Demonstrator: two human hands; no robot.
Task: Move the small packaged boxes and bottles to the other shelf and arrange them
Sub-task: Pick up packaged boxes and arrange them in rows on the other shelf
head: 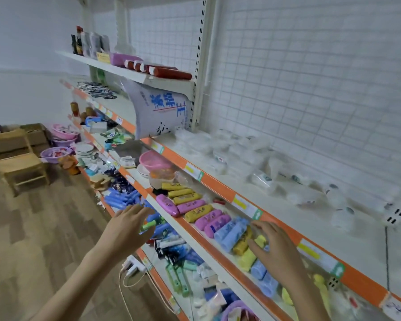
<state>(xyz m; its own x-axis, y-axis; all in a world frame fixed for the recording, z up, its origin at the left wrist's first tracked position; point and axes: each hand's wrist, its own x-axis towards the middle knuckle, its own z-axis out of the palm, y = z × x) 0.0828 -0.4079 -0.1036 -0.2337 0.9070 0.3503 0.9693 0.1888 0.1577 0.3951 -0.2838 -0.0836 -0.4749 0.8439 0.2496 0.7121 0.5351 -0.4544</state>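
Note:
A row of small oblong packages, yellow (186, 198), pink (167, 205) and pale blue (232, 235), lies along the middle shelf (195, 237) behind its orange edge strip. My right hand (273, 253) hovers over the yellow and blue packages at the row's near end, fingers spread and bent, holding nothing that I can see. My left hand (127, 228) is held out in front of the lower shelf, fingers relaxed and empty, above blue tubes (118, 200) and a green tube (148, 225). Clear plastic tubs (262, 179) lie on the upper shelf (310, 218).
A white sack with blue print (160, 112) leans at the upright post. Red rolls (169, 72) and bottles (79, 42) sit on the top shelf. Pink basins (63, 133), a wooden chair (19, 163) and boxes stand on the floor at left. A power strip with cord (132, 265) lies below.

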